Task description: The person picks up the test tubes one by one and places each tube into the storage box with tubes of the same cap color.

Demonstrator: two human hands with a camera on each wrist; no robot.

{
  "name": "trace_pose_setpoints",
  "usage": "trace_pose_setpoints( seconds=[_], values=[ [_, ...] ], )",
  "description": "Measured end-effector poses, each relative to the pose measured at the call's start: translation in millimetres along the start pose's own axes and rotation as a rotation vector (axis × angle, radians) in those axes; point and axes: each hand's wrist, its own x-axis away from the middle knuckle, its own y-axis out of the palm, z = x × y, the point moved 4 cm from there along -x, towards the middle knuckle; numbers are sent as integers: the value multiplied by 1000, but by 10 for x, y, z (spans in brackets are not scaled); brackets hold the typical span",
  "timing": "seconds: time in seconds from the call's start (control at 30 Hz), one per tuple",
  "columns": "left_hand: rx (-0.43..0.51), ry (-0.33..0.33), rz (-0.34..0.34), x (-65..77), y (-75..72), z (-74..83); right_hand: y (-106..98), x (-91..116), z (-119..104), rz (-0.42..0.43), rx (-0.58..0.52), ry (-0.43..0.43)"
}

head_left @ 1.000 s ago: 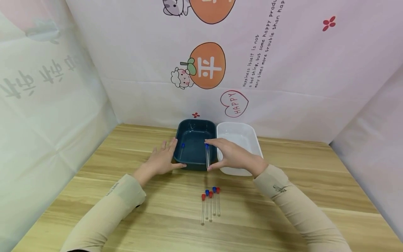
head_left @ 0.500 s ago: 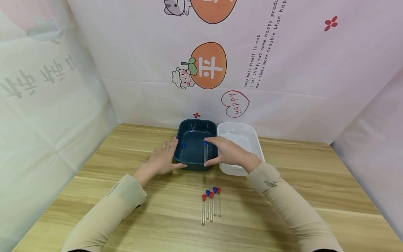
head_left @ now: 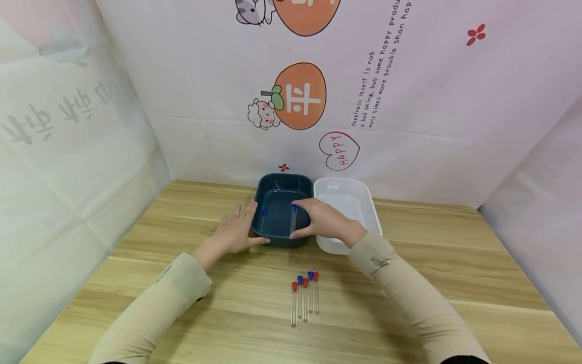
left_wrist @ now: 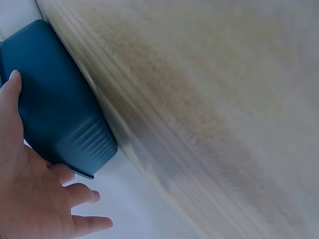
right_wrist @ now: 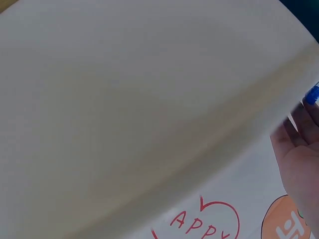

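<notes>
My right hand (head_left: 328,220) holds a blue-capped test tube (head_left: 293,221) lengthwise between thumb and fingers, over the right part of the dark teal bin (head_left: 284,241). In the right wrist view only the blue cap (right_wrist: 312,95) of that tube shows, at the fingertips. A second blue-capped tube (head_left: 264,217) lies inside the bin near its left wall. My left hand (head_left: 234,232) rests against the bin's left front corner, thumb on the front wall and fingers spread along the side. The left wrist view shows this hand (left_wrist: 37,199) against the bin's outer wall.
A white bin (head_left: 373,222) stands directly right of the teal one, partly behind my right forearm. Several test tubes with red and blue caps (head_left: 305,301) lie side by side on the wooden table (head_left: 236,313) in front. A printed cloth (head_left: 218,141) rises behind the bins.
My right hand has moved left with the blue-capped test tube, from the bin's right edge to farther over its inside. The left hand has stayed in place.
</notes>
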Motion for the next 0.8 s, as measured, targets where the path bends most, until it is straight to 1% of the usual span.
trace_pose_setpoints(
  seconds=[0.3, 0.63, 0.8],
  values=[
    [-2, 3, 3, 2, 7, 1, 52, -75, -33, -13, 19, 5],
    [-9, 3, -3, 1, -6, 12, 54, -206, 24, 1, -39, 55],
    [-8, 1, -5, 2, -7, 8, 75, -259, 45, 2, -51, 55]
  ],
)
